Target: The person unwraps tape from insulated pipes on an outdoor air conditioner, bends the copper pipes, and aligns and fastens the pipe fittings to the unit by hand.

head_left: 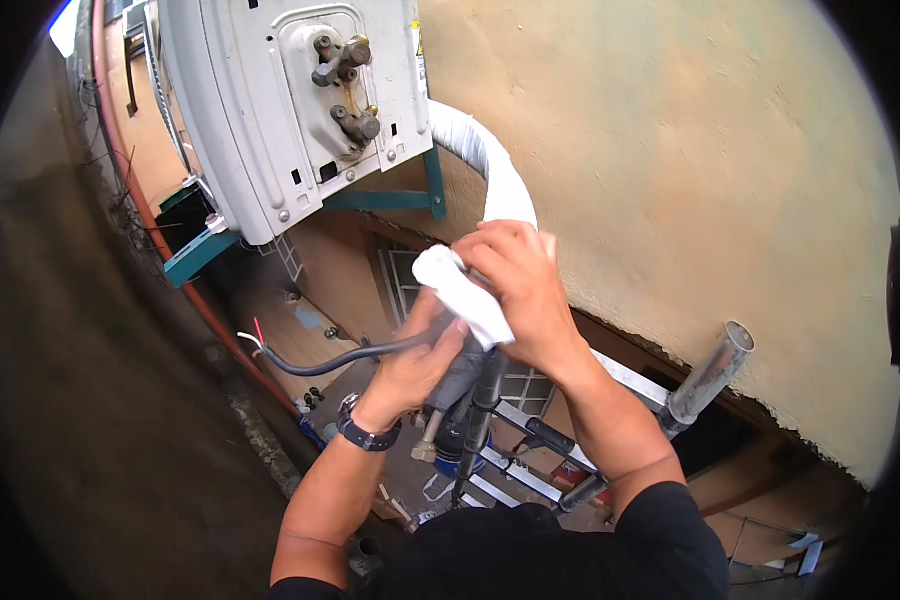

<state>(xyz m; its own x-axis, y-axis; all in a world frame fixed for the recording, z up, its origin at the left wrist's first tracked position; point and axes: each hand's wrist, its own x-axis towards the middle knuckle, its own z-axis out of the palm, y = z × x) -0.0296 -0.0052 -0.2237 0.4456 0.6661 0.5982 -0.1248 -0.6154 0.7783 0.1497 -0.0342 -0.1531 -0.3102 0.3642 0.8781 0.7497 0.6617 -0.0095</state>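
The right hand [515, 285] is closed on a crumpled white strip of soft wrapping [462, 300], which lies between the two hands, at the near end of a thick, curved hose wrapped in white [495, 170]. The left hand [420, 370], just to its left, is partly curled beside a dark grey cable with bare red and white wire ends [340, 360]; blur hides whether it grips the cable. If the right fingers loosened, the strip could probably slip or unroll, and slack tension might leave folds in it. The loose cable end, sticking out to the left, could snag or get caught under the wrapping. Near the left wrist, a black-sleeved pipe end with a brass-coloured nut [425, 447] hangs close enough to be knocked. Far left, a pale grey metal outdoor unit [240, 120] with exposed brass valves [348, 60] sits on a teal metal bracket [202, 257], limiting reach on that side. The rough beige wall [690, 170] closes off the right, while a silver metal ladder [510, 480] and a round steel tube [715, 370] crowd the near side, where an elbow might bump them.
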